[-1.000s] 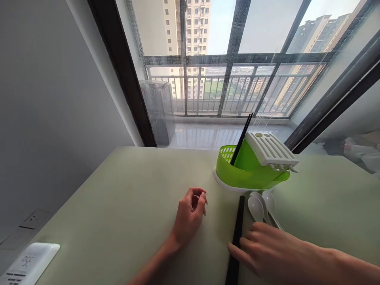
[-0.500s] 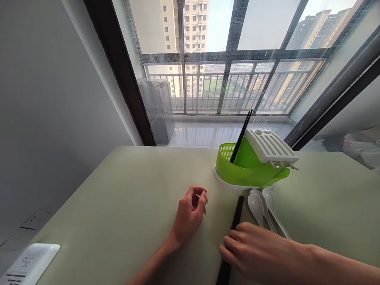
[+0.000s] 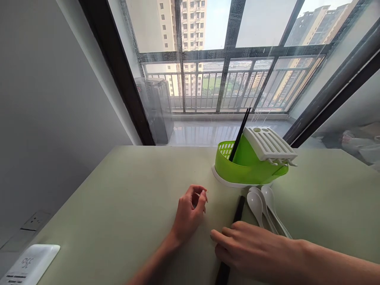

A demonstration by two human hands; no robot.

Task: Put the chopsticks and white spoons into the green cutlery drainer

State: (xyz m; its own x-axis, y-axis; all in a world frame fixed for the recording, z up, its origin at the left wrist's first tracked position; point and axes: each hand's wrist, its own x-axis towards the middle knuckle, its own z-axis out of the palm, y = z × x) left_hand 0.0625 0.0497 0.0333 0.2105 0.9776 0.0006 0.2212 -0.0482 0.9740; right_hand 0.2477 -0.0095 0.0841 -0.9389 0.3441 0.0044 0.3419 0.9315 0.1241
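**R hand on black chopsticks, L hand idle**

R hand lies flat-ish over the black chopsticks on the counter, fingers curled down on them, thumb side toward the L. Looks like a pinch forming but grip isn't closed around them yet; they're flat on the counter, ends sticking out past the hand both ways. L hand rests on the counter well to the L, fingers loosely curled, holding nothing.

Chopsticks lie just L of two white spoons, which sit right in front of the green cutlery holder. Holder already has another pair of chopsticks standing tilted in it; white slotted lid is tipped up at the R side.

My read on doing it well:
- roll both sticks together w/ fingertips so thumb gets under, don't lift one alone
- grab nearer the middle, else far end droops
- keep clear of the spoons, they're close enough to get nudged
- L hand could steady the holder if needed

Also on the counter edge: white card, bottom L
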